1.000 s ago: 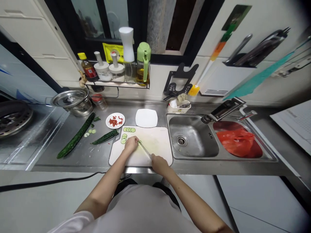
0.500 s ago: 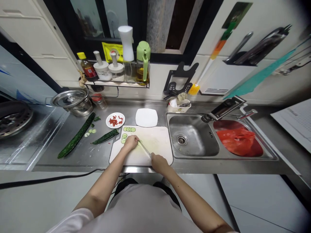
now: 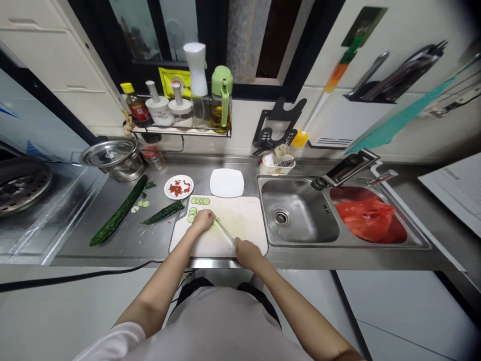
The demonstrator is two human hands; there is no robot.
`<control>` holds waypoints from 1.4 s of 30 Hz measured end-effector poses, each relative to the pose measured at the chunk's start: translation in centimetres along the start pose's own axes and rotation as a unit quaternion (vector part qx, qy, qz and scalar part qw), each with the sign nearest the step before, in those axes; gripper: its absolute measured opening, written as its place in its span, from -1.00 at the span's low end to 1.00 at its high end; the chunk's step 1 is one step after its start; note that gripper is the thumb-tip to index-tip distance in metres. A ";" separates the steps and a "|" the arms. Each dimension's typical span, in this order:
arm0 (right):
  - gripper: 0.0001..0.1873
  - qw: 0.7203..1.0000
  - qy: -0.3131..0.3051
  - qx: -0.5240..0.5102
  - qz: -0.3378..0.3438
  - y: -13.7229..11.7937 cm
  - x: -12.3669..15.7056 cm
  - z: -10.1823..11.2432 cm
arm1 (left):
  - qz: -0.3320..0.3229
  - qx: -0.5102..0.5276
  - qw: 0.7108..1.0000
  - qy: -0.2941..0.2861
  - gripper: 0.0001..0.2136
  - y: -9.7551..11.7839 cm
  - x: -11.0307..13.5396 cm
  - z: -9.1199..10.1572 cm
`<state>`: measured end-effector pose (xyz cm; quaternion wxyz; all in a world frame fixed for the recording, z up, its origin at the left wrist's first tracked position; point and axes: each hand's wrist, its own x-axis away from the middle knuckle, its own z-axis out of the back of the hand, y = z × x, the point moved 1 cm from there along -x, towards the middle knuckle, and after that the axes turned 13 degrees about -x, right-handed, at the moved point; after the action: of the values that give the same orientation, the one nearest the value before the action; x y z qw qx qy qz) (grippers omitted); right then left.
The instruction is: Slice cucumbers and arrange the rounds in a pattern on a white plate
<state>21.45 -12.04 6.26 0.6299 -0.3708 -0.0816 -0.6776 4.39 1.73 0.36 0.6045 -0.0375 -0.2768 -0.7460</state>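
On the white cutting board (image 3: pixel 248 213), my left hand (image 3: pixel 204 221) is closed, its fingertips pinched at a small cucumber slice (image 3: pixel 215 221) that they mostly cover. My right hand (image 3: pixel 248 253) grips the handle of a kitchen knife (image 3: pixel 225 232). The blade slants up and left across the board, its tip beside my left fingertips. Overlapping cucumber slices (image 3: pixel 200 201) lie in a row at the board's upper left, with a second short row (image 3: pixel 192 215) below them. A cut piece of cucumber (image 3: pixel 163 212) rests just left of the board.
Behind the board stand a bare white plate (image 3: pixel 226 182) and a white plate with chopped red bits (image 3: pixel 179 187). A long cucumber (image 3: pixel 118 213) and several scraps lie left. To the right is the sink (image 3: pixel 300 210), with a red bag (image 3: pixel 368 218) in its second basin.
Both hands and the knife stay almost in place; the right hand and knife shift very slightly. The rest looks the same.
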 end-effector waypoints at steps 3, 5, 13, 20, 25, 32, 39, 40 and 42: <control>-0.70 1.000 0.003 0.001 0.004 0.0 0.0 0.0 | 0.000 0.002 1.000 0.001 -0.79 0.0 0.0 0.0; -0.71 1.000 0.008 -0.001 0.009 0.0 -0.1 0.0 | 0.000 0.001 1.000 0.002 -0.79 0.0 0.0 0.0; -0.69 1.000 0.005 0.000 0.002 0.3 0.0 -0.2 | -0.004 -0.003 1.000 -0.003 -0.78 0.0 0.0 0.2; -0.70 1.000 0.013 -0.007 0.018 0.0 -0.1 -0.1 | -0.004 -0.007 1.000 0.001 -0.77 0.1 0.1 0.3; -0.72 1.000 0.010 -0.007 0.009 0.6 0.4 -0.3 | -0.006 -0.007 1.000 0.004 -0.78 0.2 0.1 0.3; -0.71 1.000 0.000 -0.014 0.001 1.6 1.7 0.1 | 0.006 -0.005 1.000 0.018 -0.84 0.4 0.7 0.1; -0.70 0.998 0.020 -0.060 0.014 2.9 2.2 0.9 | 0.019 0.026 0.998 0.052 -0.93 0.4 1.6 -0.2; -0.70 0.998 0.024 -0.063 0.014 3.1 2.2 0.9 | 0.020 0.035 0.997 0.059 -0.94 0.4 1.8 -0.3; -0.71 0.997 0.032 -0.064 0.014 3.4 2.1 0.9 | 0.024 0.055 0.996 0.069 -0.94 0.3 2.0 -0.4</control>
<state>25.06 -13.81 6.97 0.6162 -0.3901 -0.0127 -0.6841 4.19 -0.25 0.96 0.6408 0.0407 -0.2742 -0.7159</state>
